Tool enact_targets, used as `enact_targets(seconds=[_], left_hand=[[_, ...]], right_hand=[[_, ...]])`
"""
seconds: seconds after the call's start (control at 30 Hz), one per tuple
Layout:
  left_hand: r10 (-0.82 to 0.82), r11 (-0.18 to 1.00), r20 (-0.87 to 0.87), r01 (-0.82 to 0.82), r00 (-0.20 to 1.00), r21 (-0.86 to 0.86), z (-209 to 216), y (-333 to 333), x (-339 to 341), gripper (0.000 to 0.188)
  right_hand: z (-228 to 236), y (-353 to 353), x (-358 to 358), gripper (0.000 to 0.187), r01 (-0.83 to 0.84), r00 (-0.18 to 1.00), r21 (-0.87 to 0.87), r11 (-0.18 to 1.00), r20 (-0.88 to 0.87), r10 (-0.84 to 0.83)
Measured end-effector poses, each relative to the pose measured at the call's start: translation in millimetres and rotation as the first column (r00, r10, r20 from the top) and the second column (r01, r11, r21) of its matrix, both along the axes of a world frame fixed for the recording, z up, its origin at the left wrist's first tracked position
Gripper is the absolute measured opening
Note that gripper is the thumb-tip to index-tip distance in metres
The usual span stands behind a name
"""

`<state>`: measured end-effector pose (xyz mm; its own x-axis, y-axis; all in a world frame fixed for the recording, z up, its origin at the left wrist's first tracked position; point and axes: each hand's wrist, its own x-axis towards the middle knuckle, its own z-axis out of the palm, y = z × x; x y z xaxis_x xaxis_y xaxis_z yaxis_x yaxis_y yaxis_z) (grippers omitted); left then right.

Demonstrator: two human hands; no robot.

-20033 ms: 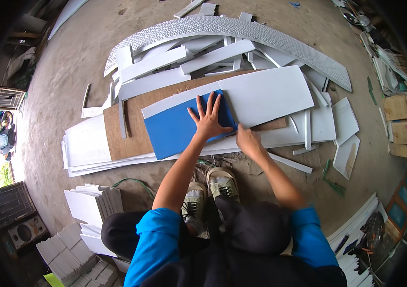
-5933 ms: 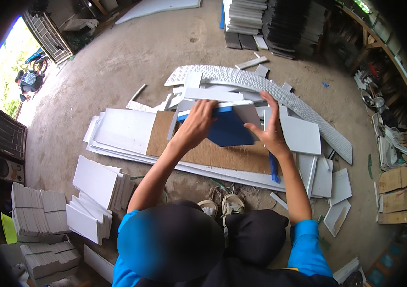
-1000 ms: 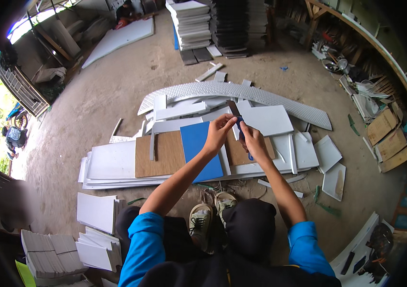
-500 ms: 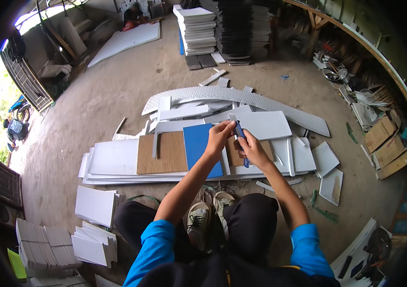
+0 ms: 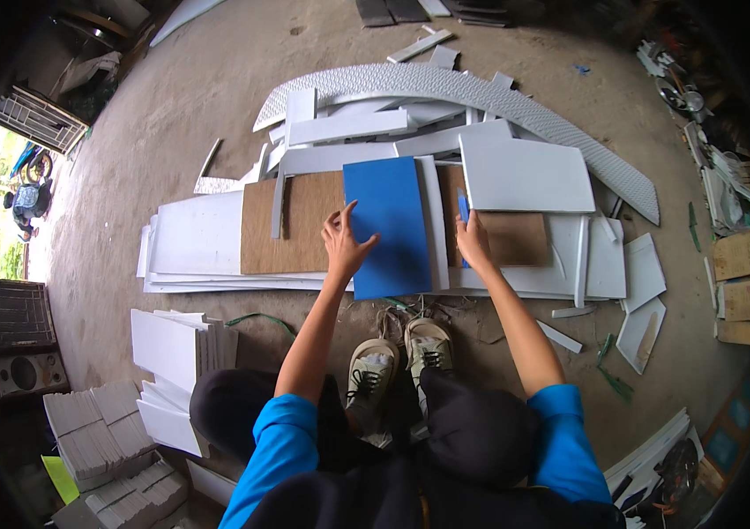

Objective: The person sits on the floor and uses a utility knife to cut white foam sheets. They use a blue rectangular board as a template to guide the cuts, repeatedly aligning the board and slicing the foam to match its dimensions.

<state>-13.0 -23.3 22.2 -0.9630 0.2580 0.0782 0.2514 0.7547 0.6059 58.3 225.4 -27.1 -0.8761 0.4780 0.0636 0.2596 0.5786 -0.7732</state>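
Note:
My right hand (image 5: pixel 474 241) grips a blue box cutter (image 5: pixel 463 207) upright over the brown wooden board (image 5: pixel 516 238), close to a white sheet. My left hand (image 5: pixel 348 247) has thumb and fingers spread and holds nothing. It hovers at the left edge of a flat blue panel (image 5: pixel 392 220); whether it touches the panel I cannot tell. The panel lies across the wooden board, with a white strip (image 5: pixel 433 212) along its right side. Right of the cutter, a white foam sheet (image 5: pixel 529 172) rests on the pile.
Beyond the boards lie white offcuts (image 5: pixel 348 128) and a long curved textured strip (image 5: pixel 445 84). White sheet stacks (image 5: pixel 167 353) stand at the near left. Green twine (image 5: pixel 613 375) and loose pieces (image 5: pixel 639 335) lie to the right. My shoes are close to the pile's near edge.
My hands have separated: the left has come down to the blue panel's left edge, the right has moved right and lower with the box cutter. The view has tilted downward.

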Motion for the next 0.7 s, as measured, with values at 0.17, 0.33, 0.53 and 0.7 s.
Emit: enact_targets(seconds=[0.17, 0.33, 0.53, 0.7], left_hand=[[0.054, 0.994, 0.063, -0.047, 0.997, -0.102, -10.0, -3.6, 12.0, 0.087], [0.198, 0.978, 0.185, -0.183, 0.963, -0.096, -8.0, 24.8, 22.1, 0.095], [0.017, 0.933, -0.113, -0.057, 0.993, -0.356, 27.0, 41.1, 13.3, 0.098], [-0.227, 0.850, 0.060, 0.227, 0.972, -0.475, 17.1, 50.6, -3.9, 0.101]], right_hand=[[21.3, -31.2, -30.6, 0.020, -0.008, 0.993, -0.123, 0.992, 0.114, 0.022], [21.2, -17.9, -58.4, 0.021, -0.069, 0.998, 0.041, 0.997, 0.017, 0.069], [50.6, -12.4, -97.8, 0.022, -0.227, 0.966, 0.199, 0.953, 0.175, 0.193], [57.1, -22.8, -127.3, 0.026, -0.344, 0.905, 0.303, 0.889, 0.361, 0.227]])
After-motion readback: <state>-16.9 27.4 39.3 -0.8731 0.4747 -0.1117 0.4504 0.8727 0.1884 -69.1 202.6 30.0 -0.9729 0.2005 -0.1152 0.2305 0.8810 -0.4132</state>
